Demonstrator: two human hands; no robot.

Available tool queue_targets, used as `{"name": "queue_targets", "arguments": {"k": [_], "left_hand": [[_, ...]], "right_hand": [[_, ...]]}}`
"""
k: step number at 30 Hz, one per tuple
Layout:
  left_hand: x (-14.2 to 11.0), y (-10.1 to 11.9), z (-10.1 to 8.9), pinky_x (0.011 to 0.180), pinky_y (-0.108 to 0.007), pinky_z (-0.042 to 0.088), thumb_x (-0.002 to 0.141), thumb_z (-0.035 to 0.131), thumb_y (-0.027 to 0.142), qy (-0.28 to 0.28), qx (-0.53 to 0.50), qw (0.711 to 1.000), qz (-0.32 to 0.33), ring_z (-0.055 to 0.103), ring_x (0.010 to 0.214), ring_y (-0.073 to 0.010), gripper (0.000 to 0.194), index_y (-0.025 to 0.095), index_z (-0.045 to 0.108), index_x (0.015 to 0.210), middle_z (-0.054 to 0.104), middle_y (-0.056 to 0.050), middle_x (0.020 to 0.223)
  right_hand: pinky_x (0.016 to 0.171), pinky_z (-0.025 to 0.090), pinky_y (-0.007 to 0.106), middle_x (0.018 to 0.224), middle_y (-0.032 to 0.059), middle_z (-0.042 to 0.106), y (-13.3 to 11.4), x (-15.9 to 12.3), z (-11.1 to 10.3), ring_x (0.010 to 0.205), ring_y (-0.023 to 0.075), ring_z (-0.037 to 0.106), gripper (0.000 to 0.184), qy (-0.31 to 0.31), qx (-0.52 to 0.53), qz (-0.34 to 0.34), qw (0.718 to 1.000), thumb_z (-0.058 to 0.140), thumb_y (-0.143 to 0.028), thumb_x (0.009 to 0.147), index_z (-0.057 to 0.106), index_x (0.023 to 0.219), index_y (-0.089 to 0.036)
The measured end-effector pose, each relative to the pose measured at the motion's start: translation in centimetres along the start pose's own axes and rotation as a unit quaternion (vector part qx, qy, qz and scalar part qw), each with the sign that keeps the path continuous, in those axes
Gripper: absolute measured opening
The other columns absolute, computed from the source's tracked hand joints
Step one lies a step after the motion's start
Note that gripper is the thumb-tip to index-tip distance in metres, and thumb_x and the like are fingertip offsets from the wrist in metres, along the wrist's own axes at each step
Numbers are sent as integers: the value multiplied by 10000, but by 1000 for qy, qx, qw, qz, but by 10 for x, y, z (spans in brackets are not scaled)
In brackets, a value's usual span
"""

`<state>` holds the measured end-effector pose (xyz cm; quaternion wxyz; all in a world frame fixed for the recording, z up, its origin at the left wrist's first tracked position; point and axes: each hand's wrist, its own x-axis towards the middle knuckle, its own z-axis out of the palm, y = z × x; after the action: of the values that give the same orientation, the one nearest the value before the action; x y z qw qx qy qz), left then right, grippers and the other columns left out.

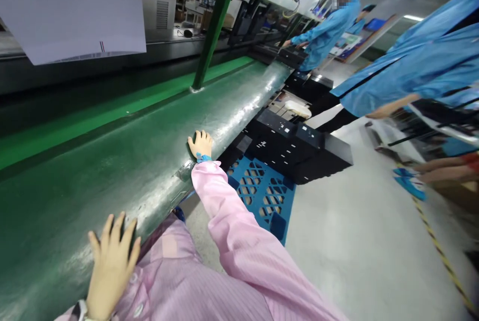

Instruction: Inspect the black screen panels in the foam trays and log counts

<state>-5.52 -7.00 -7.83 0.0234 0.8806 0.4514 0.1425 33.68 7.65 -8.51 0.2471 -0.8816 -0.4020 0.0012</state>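
Note:
Both of my hands rest on a long green work surface [149,126] that runs away toward the upper right. My left hand [112,256] lies palm down at the lower left, fingers spread, holding nothing. Farther along, close to the edge of the surface, my right hand [201,145] is also palm down with its fingers apart and nothing in it. A blue band [203,158] circles the right wrist, just beyond a pink sleeve [228,201].
Black boxes [299,154] are stacked on a blue pallet [258,191] right of the surface. A green post [213,36] rises from it, and a paper sheet [75,16] hangs upper left. People in blue coats [325,31] stand along the right side.

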Motion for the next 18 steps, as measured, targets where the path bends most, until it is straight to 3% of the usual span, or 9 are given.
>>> {"name": "queue_targets", "arguments": {"k": [3, 6, 8, 10, 12, 13, 15, 17, 18], "left_hand": [[15, 28, 0, 1174, -792, 321, 1027, 419, 336, -33, -115, 992, 40, 474, 1463, -394, 423, 224, 673, 1346, 596, -138, 1489], [34, 56, -34, 1231, -606, 413, 1030, 469, 368, -91, -331, 937, 68, 632, 1328, -260, 346, 291, 713, 1263, 688, -58, 1385], [49, 75, -76, 1197, -365, 487, 1030, 504, 346, -96, -492, 862, 76, 706, 1196, -165, 287, 292, 751, 1167, 764, -21, 1238], [65, 93, -125, 1068, -211, 538, 1056, 452, 324, -102, -654, 745, 85, 728, 1119, -110, 322, 305, 772, 1070, 798, 25, 1104], [79, 102, -167, 1023, -280, 582, 1084, 314, 370, -142, -766, 609, 146, 754, 1014, -139, 460, 292, 764, 1144, 803, -4, 1054], [84, 103, -183, 1018, -312, 592, 1084, 272, 397, -166, -776, 583, 176, 764, 1008, -167, 515, 259, 756, 1196, 802, -46, 1087], [88, 102, -203, 991, -348, 617, 1067, 290, 473, -211, -758, 554, 272, 780, 1000, -222, 558, 223, 777, 1170, 808, -80, 1059], [82, 100, -212, 1006, -372, 619, 1038, 373, 536, -205, -752, 557, 288, 784, 1006, -256, 533, 233, 809, 1076, 812, -73, 1035], [77, 102, -215, 1000, -367, 623, 1022, 419, 554, -185, -760, 569, 256, 788, 986, -254, 503, 251, 819, 1024, 814, -57, 1016]], "right_hand": [[1211, 392, 580, 1514, 120, 513, 1, 0, 3, 1434, 291, 472, 488, 8, -12, -4, 1000, 625, -435, 967, 572, 1380, -181], [1203, 400, 572, 1501, 118, 522, 1, 1, 5, 1418, 287, 483, 479, 17, -16, -6, 1000, 627, -435, 964, 579, 1366, -180], [1187, 420, 562, 1482, 116, 536, 2, 3, 3, 1395, 281, 503, 469, 22, -15, -7, 1000, 636, -430, 960, 587, 1351, -176], [1153, 459, 534, 1425, 109, 578, 6, 3, -3, 1342, 262, 544, 432, 27, -12, -5, 1000, 644, -423, 957, 612, 1304, -169], [1112, 496, 500, 1347, 98, 620, 12, -4, -12, 1277, 239, 585, 382, 41, -7, 8, 999, 638, -413, 963, 633, 1249, -160], [1096, 509, 488, 1323, 96, 629, 17, -12, -17, 1254, 231, 597, 372, 53, -6, 18, 998, 631, -410, 968, 634, 1241, -158], [1077, 527, 483, 1332, 101, 622, 25, -38, -26, 1240, 230, 605, 388, 84, -3, 39, 996, 617, -411, 977, 617, 1274, -161], [1056, 549, 472, 1369, 107, 603, 31, -74, -32, 1224, 225, 612, 412, 103, 4, 41, 994, 610, -428, 980, 601, 1313, -185], [1040, 560, 458, 1366, 106, 605, 32, -92, -32, 1214, 220, 617, 409, 107, 10, 33, 994, 609, -431, 980, 604, 1312, -191]]}}
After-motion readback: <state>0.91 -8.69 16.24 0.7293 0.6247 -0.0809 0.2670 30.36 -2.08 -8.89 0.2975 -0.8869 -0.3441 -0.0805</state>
